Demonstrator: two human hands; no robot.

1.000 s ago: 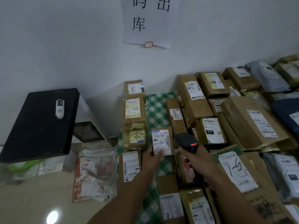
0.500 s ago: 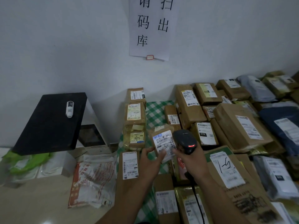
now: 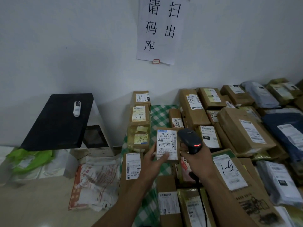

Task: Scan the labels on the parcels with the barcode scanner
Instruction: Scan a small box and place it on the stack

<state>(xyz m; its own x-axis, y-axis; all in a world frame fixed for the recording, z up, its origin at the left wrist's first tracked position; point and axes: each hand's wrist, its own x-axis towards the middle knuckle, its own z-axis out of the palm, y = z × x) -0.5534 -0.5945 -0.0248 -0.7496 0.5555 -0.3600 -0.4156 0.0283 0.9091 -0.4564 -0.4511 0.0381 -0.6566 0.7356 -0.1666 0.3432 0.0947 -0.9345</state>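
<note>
1. Here, the left hand point(image 3: 155, 163) grips a small parcel point(image 3: 178, 145) by its lower edge, thumb across the white label point(image 3: 166, 138), which faces the camera.
2. The right hand point(image 3: 196, 163) is wrapped round the handle of the black barcode scanner point(image 3: 189, 140), just right of that parcel. The scanner's red light is lit, and its head overlaps the parcel's right edge.
3. A long box point(image 3: 132, 166) lies just left of the left hand.
4. A large carton point(image 3: 229, 171) with a hand-marked label lies just right of the right hand.
5. Beyond the hands, more parcels point(image 3: 193, 108) crowd a green checked cloth point(image 3: 158, 112).
6. Well left of the hands stands a black-topped machine point(image 3: 57, 122).
</note>
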